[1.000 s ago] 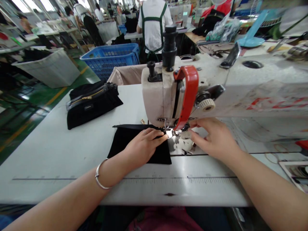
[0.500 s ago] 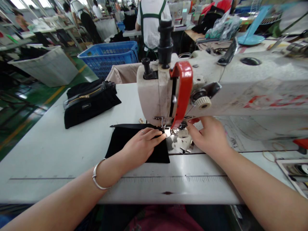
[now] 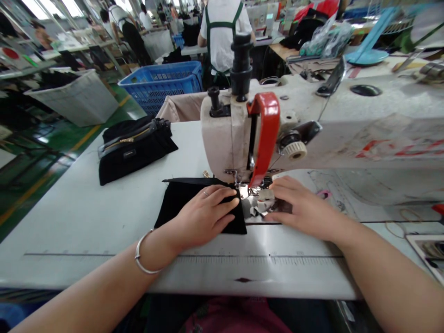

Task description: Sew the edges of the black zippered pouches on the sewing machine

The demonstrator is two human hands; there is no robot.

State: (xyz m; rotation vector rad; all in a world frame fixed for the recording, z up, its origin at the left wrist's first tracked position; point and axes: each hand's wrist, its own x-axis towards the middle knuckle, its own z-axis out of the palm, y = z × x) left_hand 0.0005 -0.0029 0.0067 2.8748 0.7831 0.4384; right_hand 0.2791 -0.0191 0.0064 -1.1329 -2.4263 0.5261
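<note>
A black fabric piece [image 3: 176,199] with a zipper along its far edge lies on the table, its right end at the presser foot [image 3: 243,191] of a white sewing machine [image 3: 218,143]. My left hand [image 3: 204,215] rests on the fabric with fingers spread, fingertips close to the foot. My right hand [image 3: 300,206] is just right of the needle area, thumb and fingers apart around the metal parts there; nothing held shows between them. A gold zipper pull [image 3: 206,174] sticks out beyond the fabric.
Black zippered pouches [image 3: 138,155] lie at the table's back left. Behind stand a blue crate [image 3: 161,83], a beige cloth bin [image 3: 182,108] and a person in white [image 3: 222,37]. A red lever [image 3: 267,134] hangs on the machine head.
My right hand has come down from under the machine head, its thumb and fingers now wider apart. My left hand's fingers have spread on the fabric. The view has shifted slightly.
</note>
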